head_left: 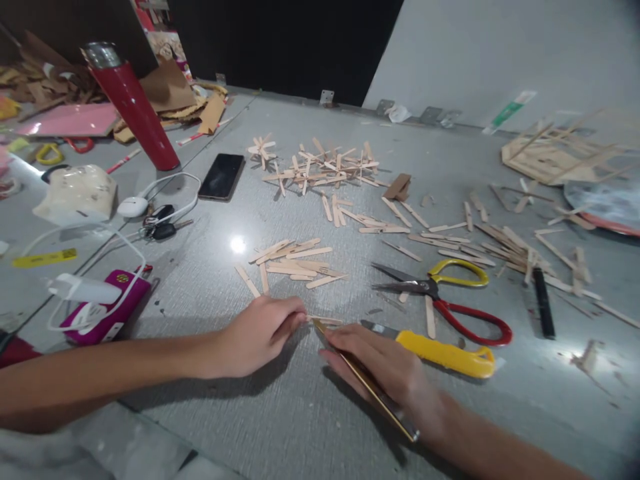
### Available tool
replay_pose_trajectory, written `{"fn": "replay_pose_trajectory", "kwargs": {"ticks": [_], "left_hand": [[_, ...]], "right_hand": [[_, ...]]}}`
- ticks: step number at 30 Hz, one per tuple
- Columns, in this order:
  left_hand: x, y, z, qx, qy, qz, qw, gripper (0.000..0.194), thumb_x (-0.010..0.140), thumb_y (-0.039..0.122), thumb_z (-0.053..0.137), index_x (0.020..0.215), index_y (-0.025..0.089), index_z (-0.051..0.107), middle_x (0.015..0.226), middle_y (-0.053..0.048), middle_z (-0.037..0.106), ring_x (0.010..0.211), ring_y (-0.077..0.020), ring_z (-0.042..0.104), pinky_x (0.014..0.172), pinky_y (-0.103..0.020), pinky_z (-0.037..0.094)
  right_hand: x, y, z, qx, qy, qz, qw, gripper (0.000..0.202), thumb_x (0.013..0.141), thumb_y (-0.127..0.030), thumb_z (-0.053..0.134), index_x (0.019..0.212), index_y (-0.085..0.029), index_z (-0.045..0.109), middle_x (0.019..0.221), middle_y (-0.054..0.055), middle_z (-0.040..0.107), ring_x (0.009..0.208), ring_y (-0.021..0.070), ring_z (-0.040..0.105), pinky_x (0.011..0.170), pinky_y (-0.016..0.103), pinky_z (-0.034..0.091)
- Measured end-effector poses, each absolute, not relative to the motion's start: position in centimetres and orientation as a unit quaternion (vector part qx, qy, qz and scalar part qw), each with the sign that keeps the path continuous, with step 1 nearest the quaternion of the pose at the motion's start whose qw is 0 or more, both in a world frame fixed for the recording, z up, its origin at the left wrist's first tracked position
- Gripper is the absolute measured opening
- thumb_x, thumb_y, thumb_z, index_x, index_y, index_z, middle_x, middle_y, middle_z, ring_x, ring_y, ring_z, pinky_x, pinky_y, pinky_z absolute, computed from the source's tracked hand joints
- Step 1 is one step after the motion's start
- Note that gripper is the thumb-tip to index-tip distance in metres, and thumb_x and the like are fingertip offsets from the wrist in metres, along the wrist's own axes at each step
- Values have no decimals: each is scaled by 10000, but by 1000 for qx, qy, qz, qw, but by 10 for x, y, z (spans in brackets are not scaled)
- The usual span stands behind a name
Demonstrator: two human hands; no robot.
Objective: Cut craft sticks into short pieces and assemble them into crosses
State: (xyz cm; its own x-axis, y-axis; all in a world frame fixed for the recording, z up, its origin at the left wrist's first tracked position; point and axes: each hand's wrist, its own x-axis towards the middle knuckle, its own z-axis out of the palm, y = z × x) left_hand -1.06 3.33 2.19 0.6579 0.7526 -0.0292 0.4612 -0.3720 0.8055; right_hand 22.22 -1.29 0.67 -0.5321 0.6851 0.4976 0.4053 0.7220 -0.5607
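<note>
My left hand (260, 333) is closed, with thumb and forefinger pinching one end of a small wooden craft stick (327, 321). Slanting through my right hand (383, 367) is a slim gold-coloured craft knife (377, 393), its tip at the stick close to my left fingertips. Whether the tip cuts into the wood I cannot tell. Just beyond my hands lies a loose pile of craft sticks (295, 261). Beside my right hand rests a yellow-handled utility knife (445, 353) with its blade out. Scissors (433, 287) with one yellow and one red handle lie open behind it.
Joined stick pieces (330, 163) and scattered sticks (450, 243) spread across the back and right. A black phone (222, 177), a red flask (133, 110), keys (163, 227) and a purple power bank (113, 307) with white cables are left. A wooden frame (545, 157) stands far right.
</note>
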Motion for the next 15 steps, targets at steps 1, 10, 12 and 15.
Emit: {"fn": "replay_pose_trajectory", "kwargs": {"ticks": [1,10,12,15], "left_hand": [[-10,34,22,812,373,171,416,309,1060,224,430,775,195,547,603,45,476,537,-119,427,575,-244,320],[-10,36,22,831,343,161,408,353,1070,217,445,764,178,617,591,35,504,521,-111,416,557,-242,324],[-10,36,21,830,341,167,408,347,1063,210,451,775,171,638,606,25,535,530,-110,438,568,-241,335],[-10,35,20,831,348,176,397,346,1060,213,457,772,171,644,605,20,551,528,-110,445,564,-240,328]], "right_hand": [[222,-12,5,-318,-861,182,351,168,1085,-163,550,1235,-179,623,956,89,773,810,201,780,679,293,649],[226,-13,11,-256,-936,-31,240,286,1104,-89,387,1108,-75,673,893,135,800,664,206,756,553,304,619],[226,-13,15,-240,-942,-57,226,295,1084,-62,399,1066,-58,694,854,142,791,658,219,755,537,307,612],[227,-14,15,-238,-941,-51,235,247,1066,-61,466,1075,-75,712,846,130,786,712,233,771,583,306,627]]}}
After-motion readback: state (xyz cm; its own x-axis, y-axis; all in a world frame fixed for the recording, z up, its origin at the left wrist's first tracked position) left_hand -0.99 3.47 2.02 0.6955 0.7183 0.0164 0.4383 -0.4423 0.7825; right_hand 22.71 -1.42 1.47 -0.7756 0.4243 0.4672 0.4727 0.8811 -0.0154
